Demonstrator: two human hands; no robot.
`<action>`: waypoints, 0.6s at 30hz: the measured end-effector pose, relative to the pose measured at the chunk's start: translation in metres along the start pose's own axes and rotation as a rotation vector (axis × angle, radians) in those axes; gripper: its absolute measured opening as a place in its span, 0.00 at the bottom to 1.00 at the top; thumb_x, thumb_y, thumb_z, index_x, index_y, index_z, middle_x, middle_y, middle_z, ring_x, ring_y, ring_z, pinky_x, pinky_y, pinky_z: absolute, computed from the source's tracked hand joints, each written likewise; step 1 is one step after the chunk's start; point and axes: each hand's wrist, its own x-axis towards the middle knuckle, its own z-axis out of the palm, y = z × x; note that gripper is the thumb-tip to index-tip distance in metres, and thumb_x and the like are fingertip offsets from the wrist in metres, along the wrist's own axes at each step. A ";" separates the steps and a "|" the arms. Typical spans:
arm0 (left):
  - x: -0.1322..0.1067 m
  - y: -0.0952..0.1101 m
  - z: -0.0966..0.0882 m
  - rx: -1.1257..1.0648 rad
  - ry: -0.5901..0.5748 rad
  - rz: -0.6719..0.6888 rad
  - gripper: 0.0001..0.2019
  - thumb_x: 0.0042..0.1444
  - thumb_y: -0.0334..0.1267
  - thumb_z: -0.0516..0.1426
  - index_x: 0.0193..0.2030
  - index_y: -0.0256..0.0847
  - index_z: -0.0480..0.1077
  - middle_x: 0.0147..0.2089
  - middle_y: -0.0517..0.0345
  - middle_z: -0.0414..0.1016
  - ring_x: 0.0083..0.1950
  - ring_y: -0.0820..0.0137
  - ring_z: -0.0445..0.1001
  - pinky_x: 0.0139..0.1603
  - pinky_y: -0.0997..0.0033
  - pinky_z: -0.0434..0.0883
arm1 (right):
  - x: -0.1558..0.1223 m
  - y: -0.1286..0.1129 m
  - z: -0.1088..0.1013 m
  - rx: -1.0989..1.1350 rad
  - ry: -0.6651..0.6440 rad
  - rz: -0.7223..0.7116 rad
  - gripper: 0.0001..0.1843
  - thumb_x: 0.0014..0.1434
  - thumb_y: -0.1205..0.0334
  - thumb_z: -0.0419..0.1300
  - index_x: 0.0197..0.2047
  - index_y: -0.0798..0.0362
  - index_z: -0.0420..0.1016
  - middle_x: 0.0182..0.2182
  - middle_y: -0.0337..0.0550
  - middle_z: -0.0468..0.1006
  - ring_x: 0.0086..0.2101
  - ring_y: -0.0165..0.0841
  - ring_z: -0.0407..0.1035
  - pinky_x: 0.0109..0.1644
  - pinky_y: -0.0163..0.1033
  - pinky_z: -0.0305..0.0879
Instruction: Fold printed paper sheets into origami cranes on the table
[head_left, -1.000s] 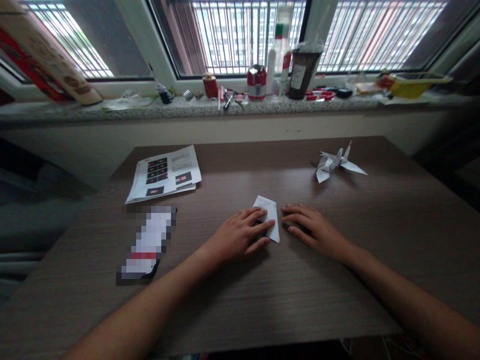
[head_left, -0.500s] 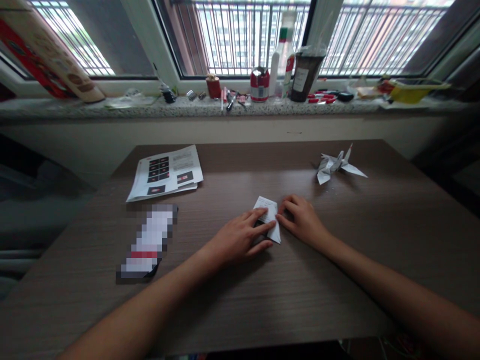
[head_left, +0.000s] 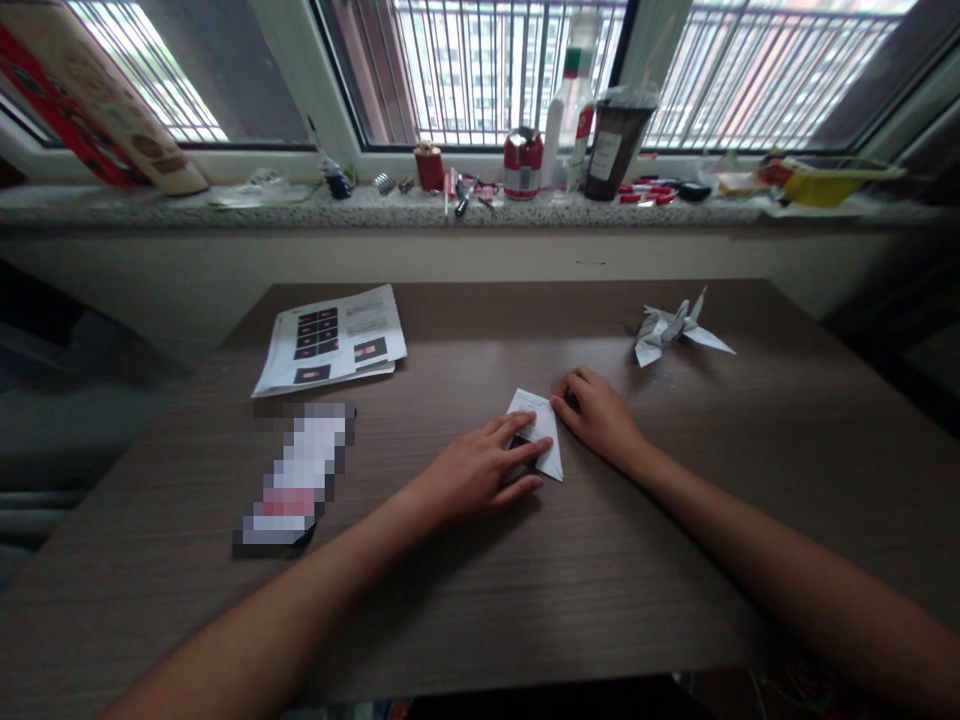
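Observation:
A small piece of folded paper [head_left: 545, 424], white with print and a dark patch, lies on the table in the middle of the head view. My left hand [head_left: 487, 465] rests flat on it with spread fingers, covering its left part. At the upper right edge of the paper is my right hand [head_left: 594, 412], its fingers curled and thumb and fingertips pinched together at that edge. How much paper lies between those tips is hard to see. A folded paper crane [head_left: 679, 328] stands farther back on the right.
Printed sheets [head_left: 337, 340] lie at the back left of the brown table [head_left: 465, 590]. A blurred-out phone [head_left: 300, 480] is nearer, left of my left forearm. Along the windowsill [head_left: 285, 210] stand a red can [head_left: 523, 165], a bottle [head_left: 568, 125] and a dark drink cup [head_left: 615, 150].
My right hand has slid away from me along the paper's right edge, up to its upper corner. My left hand stays pressed on the paper. The view has shifted slightly.

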 end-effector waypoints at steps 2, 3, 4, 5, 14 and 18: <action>0.000 0.000 0.000 0.003 -0.006 -0.004 0.26 0.73 0.55 0.50 0.73 0.50 0.63 0.77 0.48 0.55 0.75 0.52 0.60 0.73 0.50 0.62 | 0.000 0.001 0.001 -0.003 0.013 0.018 0.04 0.67 0.63 0.60 0.38 0.50 0.71 0.39 0.46 0.74 0.41 0.40 0.71 0.45 0.44 0.67; 0.001 -0.001 -0.001 0.006 -0.008 -0.007 0.26 0.73 0.55 0.50 0.73 0.50 0.63 0.77 0.48 0.55 0.75 0.52 0.60 0.73 0.50 0.61 | 0.000 0.002 0.002 0.001 0.013 0.020 0.04 0.67 0.63 0.60 0.38 0.50 0.71 0.39 0.46 0.74 0.40 0.40 0.71 0.45 0.44 0.67; 0.001 -0.001 -0.001 0.008 -0.010 -0.010 0.26 0.73 0.55 0.50 0.73 0.50 0.63 0.77 0.48 0.55 0.75 0.52 0.60 0.74 0.50 0.61 | 0.000 0.002 0.002 0.011 0.009 0.016 0.04 0.67 0.63 0.60 0.37 0.50 0.72 0.39 0.46 0.74 0.40 0.40 0.71 0.45 0.44 0.67; 0.001 -0.001 -0.001 0.010 -0.012 -0.013 0.26 0.73 0.55 0.50 0.73 0.50 0.63 0.77 0.48 0.55 0.75 0.52 0.60 0.74 0.50 0.60 | 0.001 0.003 0.001 0.021 0.002 0.008 0.04 0.67 0.63 0.61 0.37 0.50 0.72 0.39 0.45 0.74 0.40 0.39 0.71 0.45 0.44 0.67; 0.001 -0.002 -0.001 0.016 -0.002 -0.018 0.24 0.75 0.52 0.48 0.73 0.53 0.63 0.77 0.50 0.57 0.74 0.53 0.61 0.73 0.49 0.61 | -0.011 0.001 -0.014 0.094 -0.160 -0.116 0.02 0.64 0.64 0.65 0.38 0.51 0.76 0.40 0.46 0.75 0.43 0.41 0.71 0.48 0.45 0.68; 0.002 -0.001 0.000 0.015 0.002 -0.022 0.23 0.75 0.51 0.48 0.73 0.54 0.63 0.76 0.52 0.58 0.73 0.54 0.62 0.72 0.50 0.62 | -0.023 -0.002 -0.020 0.122 -0.231 -0.166 0.03 0.64 0.64 0.67 0.37 0.51 0.76 0.40 0.46 0.74 0.42 0.39 0.70 0.47 0.43 0.67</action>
